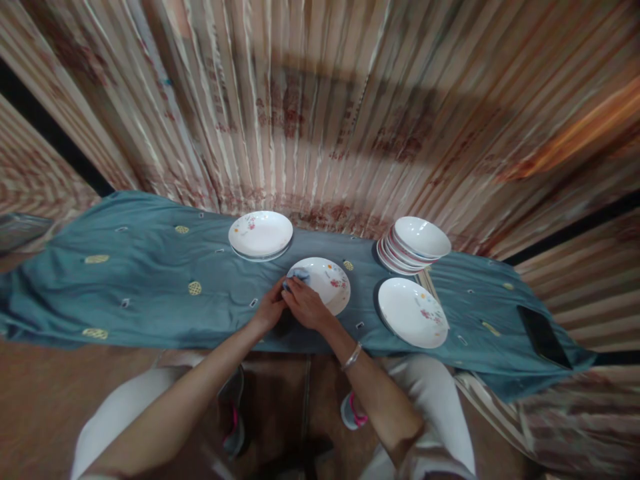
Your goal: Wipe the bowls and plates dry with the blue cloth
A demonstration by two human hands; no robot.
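In front of me a white plate with a floral print (327, 280) lies on the cloth-covered table. My right hand (304, 300) presses a bluish-grey cloth (299, 275) against the plate's left part, its fingers bent over the cloth. At the plate's left rim is my left hand (273, 303), its fingers closed near the same edge and touching the right hand. Whether the left fingers grip the rim or part of the cloth is hidden.
A small stack of plates (261, 233) stands at the back left. Stacked bowls (420, 239) are at the back right, with more plates (413, 312) in front of them. A dark phone (544, 337) lies near the right end of the teal tablecloth (150, 287). Behind hangs a pleated curtain (310, 120).
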